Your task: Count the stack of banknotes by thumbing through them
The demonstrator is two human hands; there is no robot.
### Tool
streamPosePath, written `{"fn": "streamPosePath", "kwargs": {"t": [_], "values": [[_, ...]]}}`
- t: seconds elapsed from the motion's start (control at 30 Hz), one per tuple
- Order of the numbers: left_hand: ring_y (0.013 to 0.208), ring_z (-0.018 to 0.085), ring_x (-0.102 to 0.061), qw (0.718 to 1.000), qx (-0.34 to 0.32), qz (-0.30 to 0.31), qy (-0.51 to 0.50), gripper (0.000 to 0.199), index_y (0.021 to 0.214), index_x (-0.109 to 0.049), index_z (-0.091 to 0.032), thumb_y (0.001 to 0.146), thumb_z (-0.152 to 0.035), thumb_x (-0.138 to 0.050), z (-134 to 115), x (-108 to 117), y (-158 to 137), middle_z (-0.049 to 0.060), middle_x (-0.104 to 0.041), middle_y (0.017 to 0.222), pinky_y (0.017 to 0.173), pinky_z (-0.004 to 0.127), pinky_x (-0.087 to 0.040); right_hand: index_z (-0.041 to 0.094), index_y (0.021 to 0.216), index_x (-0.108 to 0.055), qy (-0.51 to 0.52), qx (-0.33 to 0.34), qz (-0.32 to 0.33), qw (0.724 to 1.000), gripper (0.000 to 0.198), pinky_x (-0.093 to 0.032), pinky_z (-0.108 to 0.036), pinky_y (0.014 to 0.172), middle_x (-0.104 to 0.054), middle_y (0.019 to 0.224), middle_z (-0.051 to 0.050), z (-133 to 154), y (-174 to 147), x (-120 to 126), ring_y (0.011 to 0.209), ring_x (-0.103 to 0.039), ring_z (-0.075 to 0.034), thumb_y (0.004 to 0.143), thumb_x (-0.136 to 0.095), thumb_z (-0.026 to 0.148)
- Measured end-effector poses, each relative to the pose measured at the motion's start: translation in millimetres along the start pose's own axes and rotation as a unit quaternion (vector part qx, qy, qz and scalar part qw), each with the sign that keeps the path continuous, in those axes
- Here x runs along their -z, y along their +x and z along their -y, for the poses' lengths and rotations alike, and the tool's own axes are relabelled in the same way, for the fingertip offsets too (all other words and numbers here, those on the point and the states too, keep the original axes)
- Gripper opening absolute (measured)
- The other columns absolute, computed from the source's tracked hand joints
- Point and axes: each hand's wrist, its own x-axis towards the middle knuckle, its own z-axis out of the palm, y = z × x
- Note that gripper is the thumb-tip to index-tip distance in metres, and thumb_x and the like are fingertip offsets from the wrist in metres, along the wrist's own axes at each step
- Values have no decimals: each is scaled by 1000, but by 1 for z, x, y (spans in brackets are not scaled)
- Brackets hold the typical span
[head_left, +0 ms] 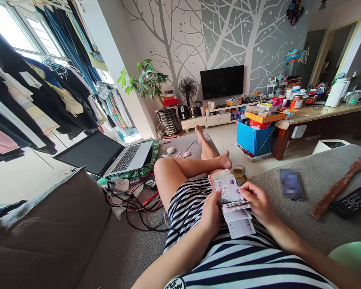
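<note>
Above my striped lap I hold a stack of printed paper slips (228,188), pale with small purple marks and some pinkish edges. My left hand (211,212) grips the stack at its left side, thumb on top. On the right side my right hand (258,202) pinches the edge of the slips between thumb and fingers. Lower down, a few loose slips (240,228) fan out below the stack, resting on the striped cloth. The fingers under the stack are hidden.
To the left on the sofa (132,253) are an open laptop (128,158), tangled cables (135,204) and a white charger (120,184). At right lie a remote control (353,202), a brown wooden stick (338,188) and a blurred blue item (291,184). A blue bin (255,138) stands beyond.
</note>
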Motion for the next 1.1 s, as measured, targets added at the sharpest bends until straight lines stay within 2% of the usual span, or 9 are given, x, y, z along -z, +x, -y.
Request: {"fn": "streamPosePath", "kwargs": {"t": [0.13, 0.37, 0.57, 0.67, 0.77, 0.9, 1.1], "values": [[101, 37, -76, 1000, -1, -2, -4, 45, 87, -80, -12, 56, -43, -90, 0, -1, -1, 14, -82, 88, 90, 44, -59, 22, 71, -63, 4, 2, -1, 1000, 48, -38, -28, 56, -53, 64, 2, 0, 0, 0, 60, -45, -16, 87, -71, 66], [101, 37, -76, 1000, -3, 8, 8, 37, 78, -76, -16, 58, -44, -90, 0, 1, -1, 13, -83, 92, 91, 45, -59, 22, 74, -65, -6, 12, -2, 1000, 47, -40, -28, 58, -57, 66, 1, 1, 0, 1, 62, -49, -17, 88, -70, 66], [98, 34, -76, 1000, -6, 8, 8, 41, 88, -81, -13, 61, -42, -88, 1, 1, -1, 13, -83, 93, 92, 43, -58, 23, 73, -64, -8, 17, 2, 1000, 50, -38, -28, 55, -54, 62, 2, 3, -1, 1, 58, -46, -16, 89, -69, 70], [96, 33, -77, 1000, -2, -2, 1, 36, 86, -79, -13, 61, -38, -87, 2, 3, 0, 12, -83, 92, 93, 42, -58, 23, 73, -65, 28, 22, 29, 999, 52, -35, -29, 53, -55, 60, 2, 4, -3, 2, 55, -42, -16, 95, -62, 70], [93, 32, -77, 1000, 10, -2, -12, 37, 88, -79, -12, 62, -37, -85, 4, 5, 0, 12, -83, 91, 90, 42, -58, 23, 75, -68, 42, 22, 63, 997, 55, -36, -29, 54, -62, 62, -1, 5, -4, 2, 55, -44, -16, 98, -56, 71], [91, 31, -77, 1000, 6, 12, -14, 39, 95, -79, -11, 63, -34, -85, 5, 5, 0, 13, -83, 93, 88, 41, -59, 22, 68, -63, 4, 6, 58, 998, 54, -39, -29, 56, -58, 60, 1, 7, -4, 1, 57, -49, -16, 87, -70, 73], [90, 28, -76, 1000, 0, 20, -20, 33, 90, -79, -13, 63, -31, -86, 3, 4, 0, 12, -83, 94, 88, 38, -57, 23, 65, -54, -12, -28, 21, 999, 52, -34, -27, 54, -47, 60, 5, 1, 1, 1, 57, -42, -14, 76, -83, 65]]}}
